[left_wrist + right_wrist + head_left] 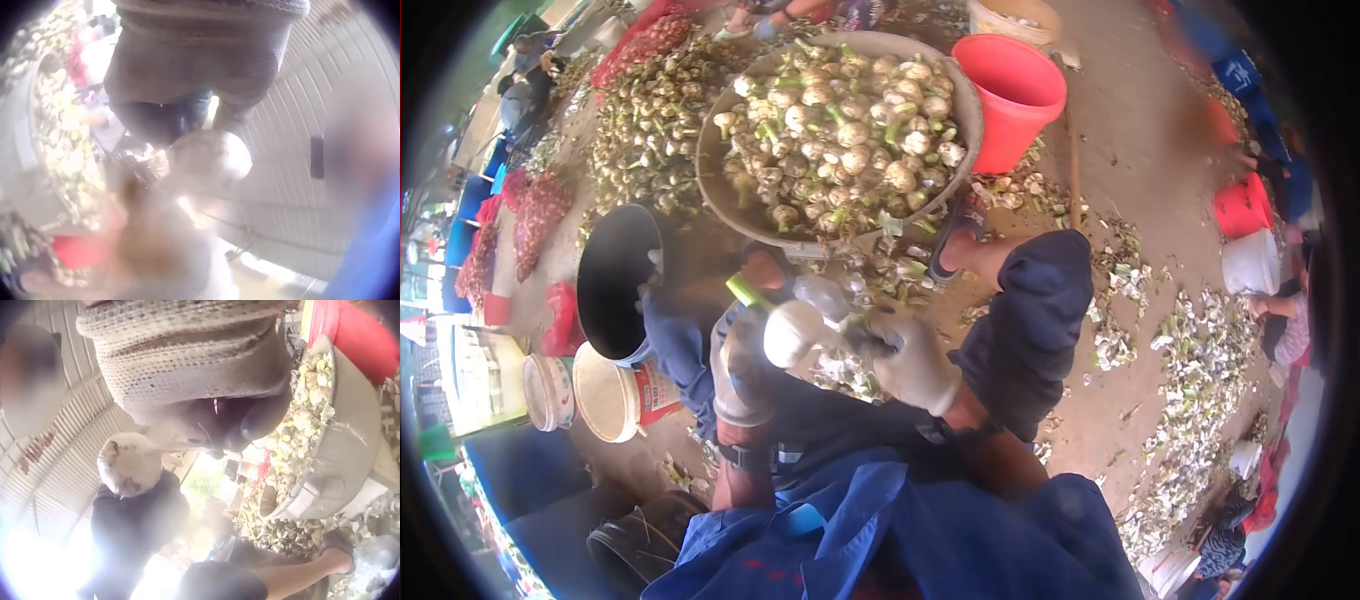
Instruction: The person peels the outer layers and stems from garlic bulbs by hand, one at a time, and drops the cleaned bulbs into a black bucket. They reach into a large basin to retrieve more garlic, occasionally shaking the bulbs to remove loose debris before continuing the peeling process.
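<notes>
The gloved left hand (742,372) grips a garlic bulb (792,334) by its green stem (747,291); the gloved right hand (914,366) curls close by, holding what I cannot tell. The bulb looks light and firm, probably slick where bare and easily bruised, so the stem seems the surest hold. It sits nearer than the near rim of the tub (714,165), which holds heaped bulbs (850,132).
</notes>
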`<state>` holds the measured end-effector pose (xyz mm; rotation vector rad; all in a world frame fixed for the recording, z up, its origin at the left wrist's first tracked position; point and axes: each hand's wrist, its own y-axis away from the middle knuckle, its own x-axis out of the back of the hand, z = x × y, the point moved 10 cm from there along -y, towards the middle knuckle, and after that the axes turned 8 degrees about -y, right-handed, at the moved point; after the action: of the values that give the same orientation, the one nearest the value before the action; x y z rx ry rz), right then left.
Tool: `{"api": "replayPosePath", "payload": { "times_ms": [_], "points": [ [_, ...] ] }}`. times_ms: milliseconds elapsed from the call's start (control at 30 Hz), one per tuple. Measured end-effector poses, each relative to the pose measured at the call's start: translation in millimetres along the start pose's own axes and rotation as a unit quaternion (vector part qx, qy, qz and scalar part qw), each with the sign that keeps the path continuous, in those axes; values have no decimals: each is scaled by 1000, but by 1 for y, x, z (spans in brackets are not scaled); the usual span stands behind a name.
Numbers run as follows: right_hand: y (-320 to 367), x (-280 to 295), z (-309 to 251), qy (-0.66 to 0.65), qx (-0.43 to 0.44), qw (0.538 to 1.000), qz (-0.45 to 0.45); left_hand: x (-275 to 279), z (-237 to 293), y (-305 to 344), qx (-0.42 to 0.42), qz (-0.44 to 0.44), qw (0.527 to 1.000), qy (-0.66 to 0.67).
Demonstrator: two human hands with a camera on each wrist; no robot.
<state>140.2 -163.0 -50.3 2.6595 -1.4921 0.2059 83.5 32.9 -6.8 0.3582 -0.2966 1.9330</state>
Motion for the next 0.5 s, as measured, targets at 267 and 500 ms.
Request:
{"api": "replayPosePath", "payload": {
  "times_ms": [267, 500],
  "points": [
    [14, 39, -34, -694, 72, 707, -113, 15, -61, -13, -19, 78, 981, -179],
    [6, 53, 53, -410, -82, 905, 75, 48, -27, -10, -45, 151, 956, -246]
  ]
}}
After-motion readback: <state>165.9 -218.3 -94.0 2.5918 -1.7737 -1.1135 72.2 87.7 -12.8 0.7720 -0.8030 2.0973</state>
